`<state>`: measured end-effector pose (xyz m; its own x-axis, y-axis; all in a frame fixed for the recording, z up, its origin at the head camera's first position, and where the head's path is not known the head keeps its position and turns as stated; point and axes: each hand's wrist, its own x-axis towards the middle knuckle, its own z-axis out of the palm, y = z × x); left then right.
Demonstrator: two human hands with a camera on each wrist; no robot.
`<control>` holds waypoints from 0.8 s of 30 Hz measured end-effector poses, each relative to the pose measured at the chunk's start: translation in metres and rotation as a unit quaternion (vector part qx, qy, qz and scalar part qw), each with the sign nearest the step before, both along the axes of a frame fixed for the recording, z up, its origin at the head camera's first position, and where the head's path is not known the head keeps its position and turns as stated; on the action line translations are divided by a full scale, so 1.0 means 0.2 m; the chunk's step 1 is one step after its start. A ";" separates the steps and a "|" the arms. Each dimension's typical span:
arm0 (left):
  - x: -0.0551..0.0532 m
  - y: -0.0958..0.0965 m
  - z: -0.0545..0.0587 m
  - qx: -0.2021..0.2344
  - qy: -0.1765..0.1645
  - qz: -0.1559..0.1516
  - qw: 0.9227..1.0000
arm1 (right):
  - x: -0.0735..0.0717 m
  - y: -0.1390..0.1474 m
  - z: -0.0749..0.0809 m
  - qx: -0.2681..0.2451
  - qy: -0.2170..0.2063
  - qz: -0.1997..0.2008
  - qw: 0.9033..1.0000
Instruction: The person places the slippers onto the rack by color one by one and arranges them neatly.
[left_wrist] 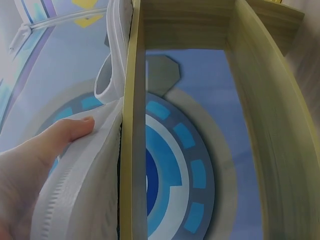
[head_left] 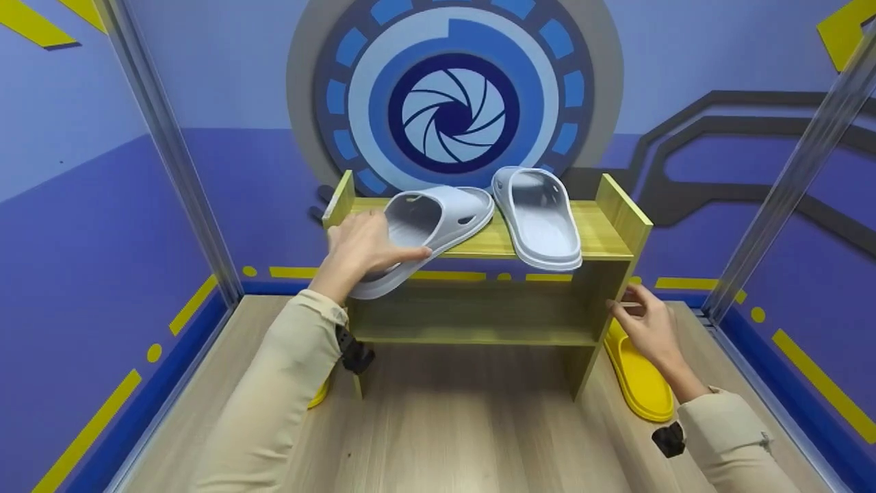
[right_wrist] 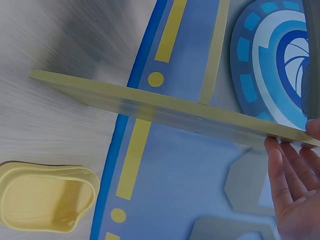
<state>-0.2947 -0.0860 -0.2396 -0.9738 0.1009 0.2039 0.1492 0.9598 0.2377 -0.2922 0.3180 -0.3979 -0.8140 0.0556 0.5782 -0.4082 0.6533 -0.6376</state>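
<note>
A light grey slipper point(head_left: 455, 205) lies slantwise at the left of the wooden rack's top shelf point(head_left: 472, 245), its heel jutting past the front edge. My left hand point(head_left: 363, 246) grips this slipper by the heel end; in the left wrist view the thumb point(left_wrist: 75, 129) lies along its side, and the fingers are mostly hidden. Beside it sits a second grey slipper point(head_left: 544, 229), heel toward me and slightly over the edge. On the right, my right hand point(head_left: 647, 329) pinches the front edge of the rack's side panel point(right_wrist: 150, 102), thumb on one face and fingers on the other.
A yellow slipper point(head_left: 643, 387) stands on the floor right of the rack, partly behind my right hand. Another yellow piece point(head_left: 319, 397) shows at the rack's left foot, mostly hidden by my left arm. A patterned blue wall point(head_left: 239, 178) rises close behind.
</note>
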 end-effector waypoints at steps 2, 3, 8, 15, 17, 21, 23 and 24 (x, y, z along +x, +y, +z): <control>-0.01 0.00 0.00 0.004 -0.001 0.002 1.000 | 0.00 0.00 0.00 0.000 0.000 0.002 1.000; -0.02 0.01 0.00 0.005 -0.001 0.005 1.000 | 0.00 0.00 0.00 0.000 0.000 0.003 1.000; -0.05 0.02 0.00 0.003 0.000 0.024 1.000 | 0.00 0.00 0.00 -0.001 -0.003 0.001 1.000; -0.05 0.03 0.00 -0.006 0.016 0.035 0.999 | 0.00 0.00 0.00 0.002 -0.014 -0.003 1.000; -0.03 0.01 0.00 -0.013 0.020 0.028 0.999 | 0.00 0.00 0.00 0.000 -0.014 -0.002 1.000; 0.02 -0.03 -0.01 -0.038 0.026 0.015 0.999 | 0.00 0.00 0.00 0.005 -0.016 -0.004 1.000; 0.06 -0.06 -0.01 -0.051 0.034 0.011 0.998 | 0.00 0.00 0.00 0.009 -0.016 -0.007 1.000; 0.07 -0.07 -0.01 -0.050 0.035 0.008 0.998 | 0.00 0.00 0.00 0.011 -0.015 -0.007 1.000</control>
<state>-0.2798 -0.1006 -0.2413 -0.9591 0.1081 0.2616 0.1460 0.9807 0.1299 -0.2921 0.3188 -0.3977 -0.8305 0.0545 0.5543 -0.3795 0.6732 -0.6347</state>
